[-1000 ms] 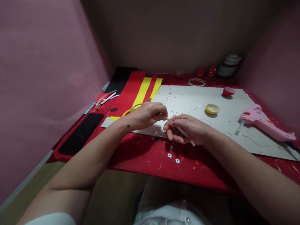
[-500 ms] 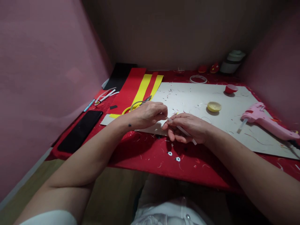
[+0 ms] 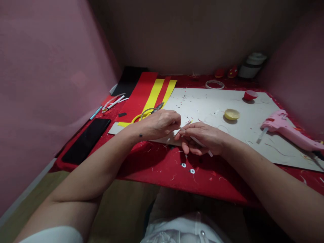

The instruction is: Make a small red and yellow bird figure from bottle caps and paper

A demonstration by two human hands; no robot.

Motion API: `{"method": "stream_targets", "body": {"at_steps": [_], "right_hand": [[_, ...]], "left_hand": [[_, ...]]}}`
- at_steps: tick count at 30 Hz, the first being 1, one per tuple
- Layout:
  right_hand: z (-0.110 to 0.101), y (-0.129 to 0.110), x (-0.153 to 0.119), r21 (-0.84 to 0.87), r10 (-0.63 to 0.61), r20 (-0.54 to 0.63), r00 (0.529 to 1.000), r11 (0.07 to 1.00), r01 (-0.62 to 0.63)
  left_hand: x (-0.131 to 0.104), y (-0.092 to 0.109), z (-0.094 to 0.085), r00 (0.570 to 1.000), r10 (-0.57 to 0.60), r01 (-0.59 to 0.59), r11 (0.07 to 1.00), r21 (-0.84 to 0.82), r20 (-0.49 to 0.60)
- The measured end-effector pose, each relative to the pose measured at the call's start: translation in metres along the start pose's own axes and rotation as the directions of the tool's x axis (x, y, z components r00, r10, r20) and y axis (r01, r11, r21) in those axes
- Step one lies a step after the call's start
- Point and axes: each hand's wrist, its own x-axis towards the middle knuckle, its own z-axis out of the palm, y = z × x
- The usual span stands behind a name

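Observation:
A narrow white paper strip (image 3: 198, 141) runs between both hands over the front edge of the white board (image 3: 202, 104). My left hand (image 3: 165, 122) pinches its far end, with the fingertips partly hidden from view. My right hand (image 3: 199, 135) holds the strip between thumb and fingers, and the tail sticks out below the palm. Just under the hands, two small white paper eyes (image 3: 192, 171) with dark centres lie on the red cloth (image 3: 162, 175). Close behind my left hand rest yellow-handled scissors (image 3: 144, 114).
Red, yellow and black corrugated sheets (image 3: 140, 94) lie at the back left, near a black phone (image 3: 87, 140). On the board sit a yellow cup (image 3: 232, 114), a red cup (image 3: 250, 95) and a pink glue gun (image 3: 288, 128). A white ring (image 3: 214, 84) lies behind.
Both hands stay nearly in place, still pinching the strip. The view has shifted very slightly; nothing else visibly moved.

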Motion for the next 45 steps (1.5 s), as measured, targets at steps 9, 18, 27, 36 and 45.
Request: {"method": "stream_targets", "body": {"at_steps": [9,18,27,36,45], "right_hand": [[0.003,-0.001,-0.002,-0.037,0.007,-0.021,1.000,0.999,-0.008],[0.008,-0.005,-0.005,-0.101,-0.017,-0.050,0.999,0.995,0.012],[0.005,-0.006,-0.006,-0.144,-0.057,-0.028,0.998,0.988,0.052],[0.002,-0.004,-0.005,-0.093,-0.056,0.022,0.998,0.994,0.058],[0.006,-0.005,-0.008,0.004,-0.085,-0.084,0.993,0.996,0.086]], "left_hand": [[0.000,0.003,-0.001,0.999,-0.021,0.020,1.000,0.021,0.032],[0.000,0.009,-0.008,0.996,-0.065,0.067,0.997,-0.024,0.065],[-0.002,0.007,-0.013,0.979,-0.185,0.195,0.973,-0.121,0.089],[-0.001,0.011,-0.018,0.980,-0.145,0.182,0.934,-0.306,0.138],[-0.001,0.012,-0.015,0.975,-0.153,0.185,0.961,-0.204,0.161]]}}
